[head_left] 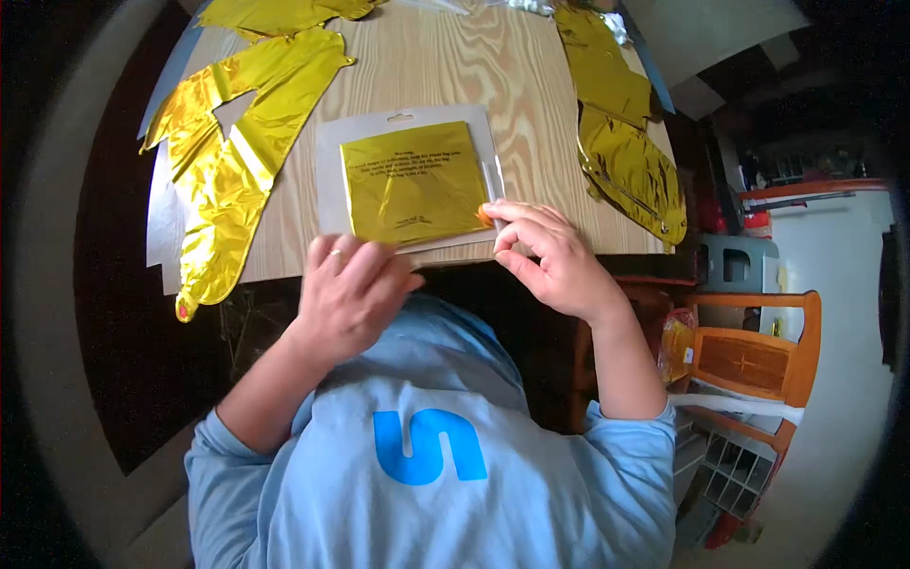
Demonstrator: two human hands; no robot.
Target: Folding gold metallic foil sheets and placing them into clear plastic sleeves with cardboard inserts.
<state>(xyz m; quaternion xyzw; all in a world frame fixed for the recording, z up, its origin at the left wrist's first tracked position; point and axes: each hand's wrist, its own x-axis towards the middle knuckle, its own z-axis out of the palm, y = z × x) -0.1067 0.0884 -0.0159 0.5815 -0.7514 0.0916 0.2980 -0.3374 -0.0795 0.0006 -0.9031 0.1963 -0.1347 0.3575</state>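
A flat package (327,171) lies near the table's front edge: a pale card with a hang hole, in what looks like a clear bag. Within it is a folded gold foil square (408,185) with dark print. My right hand (555,256) is at the package's lower right corner, its fingertips pinched on the bag's edge. Beside those fingertips show a small orange piece (484,217) and a thin clear tube (490,180). My left hand (351,289) is closed, with curled fingers, just at the package's lower left edge. What it may hold is hidden.
Gold foil balloons lie flat on the wooden table (445,62): one at left (237,180) hangs over the front edge, others are at the right (626,142) and far left (284,11). A wooden chair (749,356) and a grey stool (735,261) stand at right.
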